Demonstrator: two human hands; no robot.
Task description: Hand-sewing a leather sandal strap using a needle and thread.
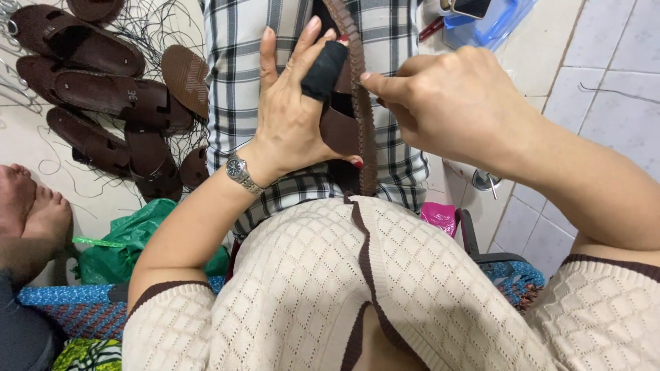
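Brown leather sandal (pixel 347 117) with a braided, stitched edge stands nearly upright in front of the person's chest, over a lap covered in black-and-white checked cloth (pixel 240 55). Its strap is smooth and its rim ridged like a plait. The left hand (pixel 289 110) cups the sandal from the side, palm against the strap, fingers spread upward; one finger wears a black fabric sleeve (pixel 323 69), and a silver metal wristwatch (pixel 239 172) sits on the wrist. The right hand (pixel 447 103) is closed, thumb and forefinger pinched together at the braided edge; whatever they pinch is too small to tell. To the left, on the pale floor (pixel 27 137), lie several more dark brown sandals and loose soles (pixel 110 96) among tangled dark threads. A crumpled green plastic bag (pixel 130 240) lies below them; its contents are hidden.
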